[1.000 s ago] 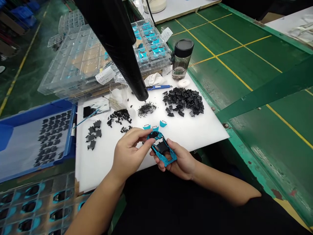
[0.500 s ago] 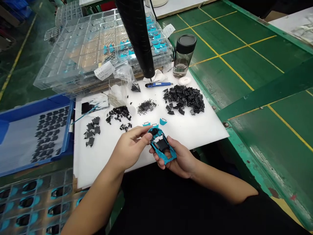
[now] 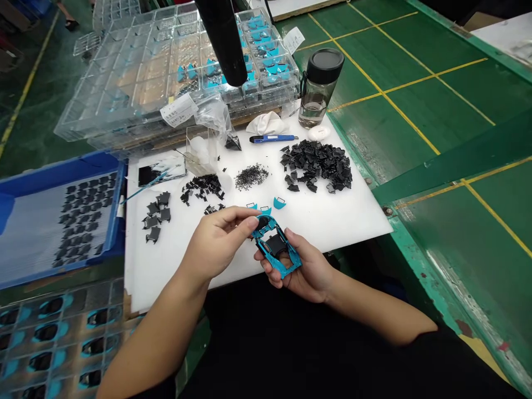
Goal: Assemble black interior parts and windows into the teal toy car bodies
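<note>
A blue toy car body [image 3: 279, 266], a shell with openings and black pieces set inside, is held above the front of a white work board. My right hand [image 3: 310, 269] wraps its lower end and right side, the thumb along the edge. With thumb and fingers, my left hand [image 3: 222, 238] pinches the upper left end, covering part of it. Just beyond lie small blue half-round parts [image 3: 280, 203] with thin dark frames. Further out on the board are piles of tiny black pins [image 3: 251, 177], black flat pieces [image 3: 204, 187] and black shaped parts [image 3: 318, 165].
A black hanging tool [image 3: 224, 50] comes down over clear divided trays [image 3: 137, 72]. At the board's back are a blue cutter knife [image 3: 272, 138] and a bottle [image 3: 320, 88]. To the left stands a blue bin [image 3: 116, 221] of black parts; below it, a tray of car bodies [image 3: 44, 332].
The black hanging tool has risen and swung left, away from the knife. The view has shifted slightly. Both hands keep nearly the same hold on the toy car body.
</note>
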A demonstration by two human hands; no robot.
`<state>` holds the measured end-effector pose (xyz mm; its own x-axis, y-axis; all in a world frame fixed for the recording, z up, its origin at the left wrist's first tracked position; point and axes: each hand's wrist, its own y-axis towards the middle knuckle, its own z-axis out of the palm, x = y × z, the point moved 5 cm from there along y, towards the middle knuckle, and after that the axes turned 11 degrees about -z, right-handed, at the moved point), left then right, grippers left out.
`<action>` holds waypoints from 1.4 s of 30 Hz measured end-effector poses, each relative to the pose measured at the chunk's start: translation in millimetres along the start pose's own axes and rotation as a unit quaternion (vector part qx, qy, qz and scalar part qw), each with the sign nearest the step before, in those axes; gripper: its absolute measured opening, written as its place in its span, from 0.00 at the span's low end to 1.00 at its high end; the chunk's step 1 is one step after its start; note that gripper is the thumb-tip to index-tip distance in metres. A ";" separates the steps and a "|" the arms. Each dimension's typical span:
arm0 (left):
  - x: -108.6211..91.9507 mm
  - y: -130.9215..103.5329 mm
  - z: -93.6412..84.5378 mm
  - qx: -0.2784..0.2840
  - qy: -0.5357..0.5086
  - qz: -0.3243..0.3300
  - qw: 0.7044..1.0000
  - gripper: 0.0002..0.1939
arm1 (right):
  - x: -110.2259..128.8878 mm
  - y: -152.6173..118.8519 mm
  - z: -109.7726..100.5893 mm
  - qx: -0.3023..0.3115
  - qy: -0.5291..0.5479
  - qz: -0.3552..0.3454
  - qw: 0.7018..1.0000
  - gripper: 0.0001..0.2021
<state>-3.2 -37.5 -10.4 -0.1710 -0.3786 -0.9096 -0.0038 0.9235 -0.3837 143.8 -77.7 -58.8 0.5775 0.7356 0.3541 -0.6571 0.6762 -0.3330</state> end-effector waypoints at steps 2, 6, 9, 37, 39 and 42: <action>-3.9 -1.6 1.7 -0.002 0.030 0.027 0.999 0.18 | -0.1 -0.1 0.1 -0.001 0.002 -0.001 1.000 0.28; -14.0 -8.5 1.9 -0.051 0.165 0.135 0.976 0.14 | 0.6 0.1 -0.2 -0.006 -0.016 -0.010 1.000 0.27; -20.7 -14.7 2.5 -0.092 0.253 0.230 0.935 0.14 | 2.2 0.9 -0.5 -0.015 -0.031 -0.028 0.999 0.26; 2.9 -14.8 -9.3 0.045 0.044 0.104 0.993 0.15 | 17.8 7.8 -3.8 0.027 -0.218 -0.091 0.971 0.27; 9.5 -17.5 -12.6 0.039 0.028 0.084 0.995 0.24 | 33.2 9.8 -2.7 0.035 -0.356 -0.159 0.920 0.23; 21.3 -22.3 -15.3 0.017 0.009 0.060 0.998 0.26 | 55.6 8.8 4.8 0.035 -0.582 -0.302 0.754 0.20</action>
<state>-21.7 -65.1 -18.8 -0.1849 -0.2633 -0.9468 0.0517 0.9595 -0.2769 167.8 -31.0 -37.9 -0.0075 -0.2665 0.9638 -0.4912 0.8405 0.2286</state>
